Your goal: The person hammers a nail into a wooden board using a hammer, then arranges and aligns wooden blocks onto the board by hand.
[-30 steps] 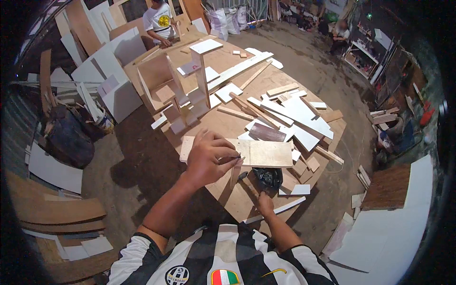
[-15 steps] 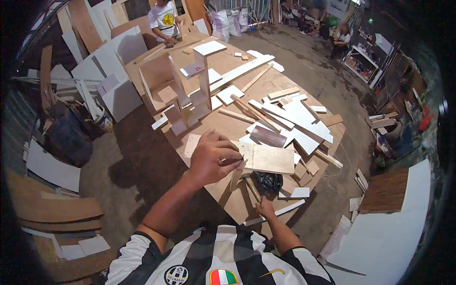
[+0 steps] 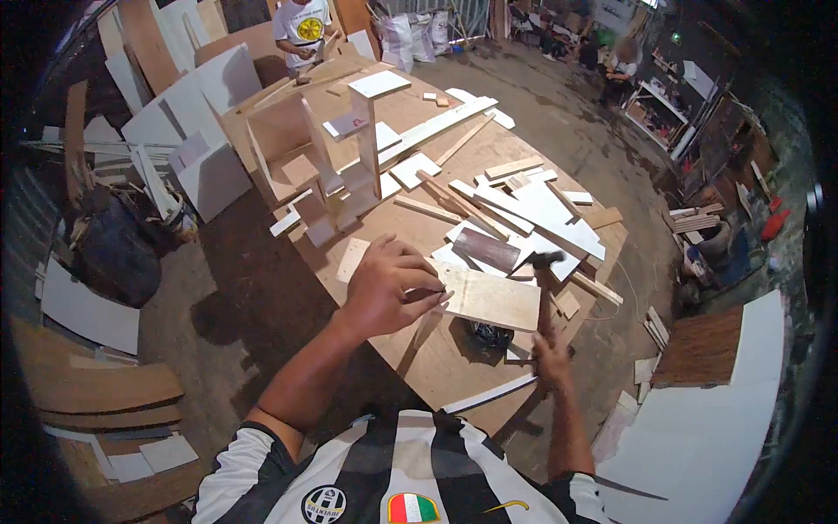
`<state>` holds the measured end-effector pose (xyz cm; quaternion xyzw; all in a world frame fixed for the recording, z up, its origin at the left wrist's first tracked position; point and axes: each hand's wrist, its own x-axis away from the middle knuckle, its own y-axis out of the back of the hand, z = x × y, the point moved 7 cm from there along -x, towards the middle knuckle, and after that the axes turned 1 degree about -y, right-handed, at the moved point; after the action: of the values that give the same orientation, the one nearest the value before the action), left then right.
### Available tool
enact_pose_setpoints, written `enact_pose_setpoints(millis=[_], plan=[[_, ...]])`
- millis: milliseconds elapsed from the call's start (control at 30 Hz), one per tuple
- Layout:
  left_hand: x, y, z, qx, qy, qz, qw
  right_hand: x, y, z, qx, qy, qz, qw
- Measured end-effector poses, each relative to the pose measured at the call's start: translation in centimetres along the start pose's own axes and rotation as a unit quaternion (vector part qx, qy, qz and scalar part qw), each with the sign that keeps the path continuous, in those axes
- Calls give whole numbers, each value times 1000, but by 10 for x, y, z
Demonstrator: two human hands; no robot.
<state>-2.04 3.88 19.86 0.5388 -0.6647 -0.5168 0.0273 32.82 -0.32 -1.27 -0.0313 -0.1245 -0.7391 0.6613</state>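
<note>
A cluttered workshop table [image 3: 397,229] under a pale board [image 3: 495,299] and two busy hands.
Nearest, the right hand [image 3: 552,360] is wrapped round a raised hammer [image 3: 545,301]; the left hand [image 3: 390,288] pinches a small dark item [image 3: 443,293], too small to identify, at the board; beyond lie wood offcuts [image 3: 543,223], then a person [image 3: 301,31] at the far end.
</note>
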Motion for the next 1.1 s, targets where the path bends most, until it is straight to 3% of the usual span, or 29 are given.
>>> enact_pose_setpoints(millis=[33, 167, 267, 433, 500, 567, 633, 667, 800, 867, 900, 967, 1100], plan=[[-1, 1, 0, 0, 1, 5, 1000, -2, 18, 14, 26, 37, -17, 999], [-4, 1, 0, 5, 0, 14, 1000, 15, 39, 95, -74, 33, 24, 996], [-6, 1, 0, 0, -8, 11, 1000, 46, 28, 164, 56, 105, -25, 993], [-9, -1, 1, 20, -3, 32, 999, 58, 4, 184, 52, 78, 56, 994], [-9, -2, 0, 15, -8, 31, 999, 50, 0, 186, 57, 136, 111, 983], [-9, -1, -1, 10, -14, 31, 999, 61, -7, 196, 68, 101, 143, 982], [-8, 1, -2, -16, -20, 29, 999, 76, -32, 214, 145, 165, 174, 960], [-8, 2, -1, -17, -21, 29, 999, 76, -35, 213, 119, 126, 205, 963], [0, 3, 5, -23, -11, 11, 1000, 66, -42, 212, 178, 137, 254, 941], [4, 4, 6, -20, -10, -3, 1000, 69, -49, 234, 289, 296, 207, 887], [5, 5, 4, -29, -14, -12, 999, 73, -54, 239, 290, 297, 208, 886], [8, 5, 0, -38, -16, -23, 999, 74, -59, 240, 242, 181, 214, 929], [15, 7, -3, -26, -1, -63, 998, 67, -57, 228, 204, 162, 201, 944]])
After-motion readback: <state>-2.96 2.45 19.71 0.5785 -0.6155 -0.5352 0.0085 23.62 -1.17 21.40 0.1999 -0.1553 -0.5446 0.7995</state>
